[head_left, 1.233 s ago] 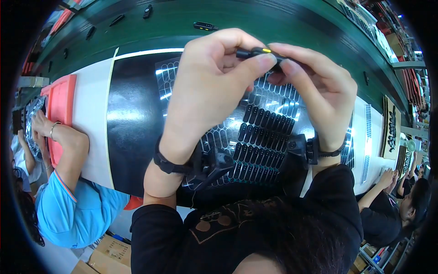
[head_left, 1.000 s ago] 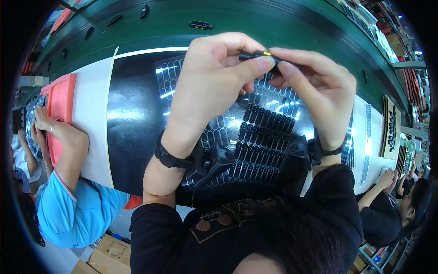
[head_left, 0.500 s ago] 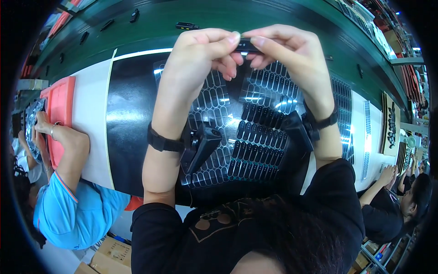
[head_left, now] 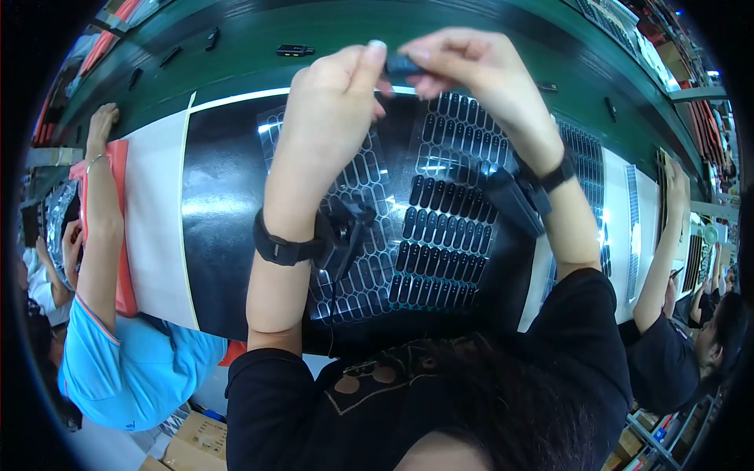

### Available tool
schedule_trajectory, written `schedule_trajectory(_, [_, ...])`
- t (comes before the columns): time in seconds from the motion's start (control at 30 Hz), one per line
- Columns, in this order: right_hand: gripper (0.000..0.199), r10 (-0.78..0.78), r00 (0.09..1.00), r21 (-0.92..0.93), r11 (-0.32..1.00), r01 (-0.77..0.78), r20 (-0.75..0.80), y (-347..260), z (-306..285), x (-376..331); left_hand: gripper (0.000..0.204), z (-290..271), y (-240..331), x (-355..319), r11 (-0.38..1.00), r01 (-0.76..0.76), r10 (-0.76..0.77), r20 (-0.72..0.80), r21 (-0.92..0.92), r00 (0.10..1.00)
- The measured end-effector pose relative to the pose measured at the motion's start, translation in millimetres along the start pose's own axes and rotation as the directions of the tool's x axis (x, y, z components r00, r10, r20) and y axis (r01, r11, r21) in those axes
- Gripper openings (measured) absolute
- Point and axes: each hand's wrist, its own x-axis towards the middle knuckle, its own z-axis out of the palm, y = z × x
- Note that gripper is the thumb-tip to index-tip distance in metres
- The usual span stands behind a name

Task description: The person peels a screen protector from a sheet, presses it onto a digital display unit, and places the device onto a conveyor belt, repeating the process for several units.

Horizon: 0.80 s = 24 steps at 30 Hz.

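My left hand [head_left: 334, 102] and my right hand [head_left: 471, 67] meet at the far side of the table and pinch one small black oblong part [head_left: 399, 65] between their fingertips. Below them lie two glossy sheets. The left sheet [head_left: 357, 235] shows mostly empty oval outlines. The right sheet [head_left: 444, 228] carries rows of black oval stickers. Both wrists wear black bands with a black device clipped on.
A green conveyor belt [head_left: 236, 47] runs along the far side with small black parts [head_left: 295, 50] on it. A person in a blue shirt [head_left: 118, 353] works at a red tray [head_left: 122, 235] on my left. Another person in black [head_left: 667, 330] reaches onto the table at my right.
Both hands have moved farther from me, toward the belt, still pinching the small part. The sticker sheets below are now more exposed.
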Motion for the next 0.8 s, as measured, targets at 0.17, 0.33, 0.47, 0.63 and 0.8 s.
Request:
schedule_trajectory(0.17, [0.036,-0.348,0.904,-0.333,0.907,0.258,-0.246,40,-27,12,0.02,19,-12,-1,0.746,-0.234,0.387,-0.119,0.624,0.914])
schedule_trajectory(0.33, [0.046,-0.083,0.964,-0.573,0.816,-0.08,-0.254,59,-60,-39,0.014,63,-9,-17,0.774,-0.5,0.419,0.277,0.387,0.864])
schedule_trajectory(0.47, [0.045,0.122,0.966,-0.719,0.648,-0.251,-0.227,85,-74,-58,0.022,112,-4,-19,0.844,-0.484,0.261,0.611,0.231,0.747])
schedule_trajectory(0.63, [0.042,0.137,0.958,-0.747,0.603,-0.281,-0.25,93,-70,-61,0.016,150,-30,-15,0.683,-0.706,0.543,0.516,0.188,0.662])
schedule_trajectory(0.8, [0.04,0.047,0.961,-0.754,0.61,-0.244,-0.273,102,-71,-62,0.007,145,-17,-6,0.875,-0.474,0.361,0.519,0.097,0.774])
